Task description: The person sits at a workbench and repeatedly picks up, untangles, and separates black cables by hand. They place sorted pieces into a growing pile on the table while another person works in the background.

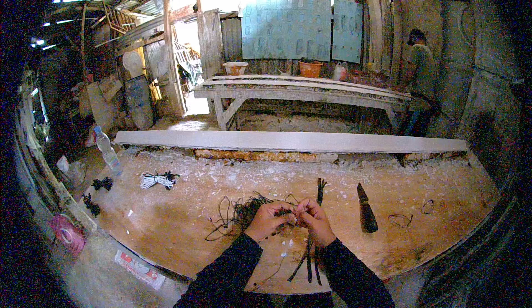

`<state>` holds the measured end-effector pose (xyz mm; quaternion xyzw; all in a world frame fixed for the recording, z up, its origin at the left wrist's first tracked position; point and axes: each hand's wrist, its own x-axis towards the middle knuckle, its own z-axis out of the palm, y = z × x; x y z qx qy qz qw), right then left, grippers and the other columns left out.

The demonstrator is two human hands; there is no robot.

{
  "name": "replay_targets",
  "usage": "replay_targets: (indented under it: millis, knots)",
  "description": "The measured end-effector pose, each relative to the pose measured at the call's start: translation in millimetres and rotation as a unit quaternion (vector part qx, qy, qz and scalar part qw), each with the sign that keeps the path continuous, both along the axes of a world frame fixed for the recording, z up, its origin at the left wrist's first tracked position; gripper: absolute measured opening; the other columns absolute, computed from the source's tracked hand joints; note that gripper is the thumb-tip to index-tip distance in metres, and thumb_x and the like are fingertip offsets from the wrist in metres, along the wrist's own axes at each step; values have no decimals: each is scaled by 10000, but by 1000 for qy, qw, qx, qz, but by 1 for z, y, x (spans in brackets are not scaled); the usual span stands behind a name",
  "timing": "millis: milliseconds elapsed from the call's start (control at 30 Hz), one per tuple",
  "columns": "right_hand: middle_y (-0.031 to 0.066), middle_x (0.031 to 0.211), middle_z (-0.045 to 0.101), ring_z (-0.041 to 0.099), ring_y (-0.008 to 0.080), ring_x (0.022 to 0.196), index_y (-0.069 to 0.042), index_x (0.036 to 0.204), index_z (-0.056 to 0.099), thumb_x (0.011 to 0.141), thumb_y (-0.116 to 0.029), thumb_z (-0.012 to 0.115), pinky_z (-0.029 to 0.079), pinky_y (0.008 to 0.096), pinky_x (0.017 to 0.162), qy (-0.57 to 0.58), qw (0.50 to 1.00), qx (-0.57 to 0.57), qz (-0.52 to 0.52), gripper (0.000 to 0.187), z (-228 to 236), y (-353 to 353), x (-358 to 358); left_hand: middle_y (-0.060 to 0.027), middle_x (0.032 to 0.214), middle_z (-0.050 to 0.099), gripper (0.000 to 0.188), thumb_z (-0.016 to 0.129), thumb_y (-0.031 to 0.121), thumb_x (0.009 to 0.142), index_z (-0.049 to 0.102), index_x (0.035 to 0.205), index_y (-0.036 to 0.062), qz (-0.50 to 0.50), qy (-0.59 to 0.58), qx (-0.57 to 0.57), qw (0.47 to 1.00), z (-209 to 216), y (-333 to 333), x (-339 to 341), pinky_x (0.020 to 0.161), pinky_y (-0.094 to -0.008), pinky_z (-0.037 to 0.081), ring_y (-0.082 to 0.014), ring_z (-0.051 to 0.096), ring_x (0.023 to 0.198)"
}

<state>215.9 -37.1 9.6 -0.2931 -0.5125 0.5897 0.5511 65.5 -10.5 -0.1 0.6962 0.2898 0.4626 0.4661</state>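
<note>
Both hands meet over the wooden tabletop [183,230], fingertips almost touching. My left hand [270,219] is closed in a pinch on a thin dark cord, a loop of which shows above the fingers. Beside it my right hand [315,220] pinches at the same cord; the exact spot between the fingertips is too small to make out. A loose tangle of dark cord [235,215] lies against the left hand. Several flat black strips [309,263] run beneath the right hand and wrist. Right of them lies a dark knife-like tool [366,211], its narrow point facing away.
A bundle of white and black cord [158,180], small black bundles [102,184] and a clear plastic bottle [108,151] are at the left. Cord loops [401,219] lie right. A long white board [288,140] spans the far edge. Another person [422,75] stands beside a back bench [310,93].
</note>
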Motion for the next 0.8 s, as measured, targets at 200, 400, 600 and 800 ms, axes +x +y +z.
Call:
replay_targets:
  millis: [200, 400, 600, 800]
  knots:
    - [-27, 704, 412, 389, 64, 619, -105, 769, 411, 765, -25, 457, 322, 188, 546, -72, 993, 96, -21, 93, 1, -8, -3, -32, 804, 587, 81, 580, 21, 731, 568, 810, 14, -49, -47, -48, 997, -7, 3, -7, 709, -239, 424, -111, 544, 763]
    - [-28, 677, 383, 375, 61, 614, -103, 752, 398, 773, -33, 458, 319, 189, 556, -85, 992, 96, -22, 95, -1, -16, -5, -35, 824, 580, 94, 584, 5, 718, 563, 809, 15, -63, -37, 10, 997, -15, 12, -13, 723, -239, 416, -112, 535, 788]
    - [-5, 716, 415, 403, 93, 663, -89, 778, 421, 771, -47, 479, 344, 212, 610, -88, 991, 99, -17, 72, -1, -15, -4, -35, 812, 578, 103, 592, 39, 724, 565, 818, 10, -53, -31, -13, 998, -9, 10, -13, 718, -237, 413, -113, 532, 783]
    - [-13, 678, 415, 412, 82, 617, -88, 776, 412, 771, -55, 486, 347, 203, 565, -36, 997, 56, -27, 82, 13, -21, -6, -27, 768, 580, 116, 592, 89, 744, 565, 828, 13, 5, 4, -27, 1000, 8, -3, -11, 658, -224, 426, -100, 536, 704]
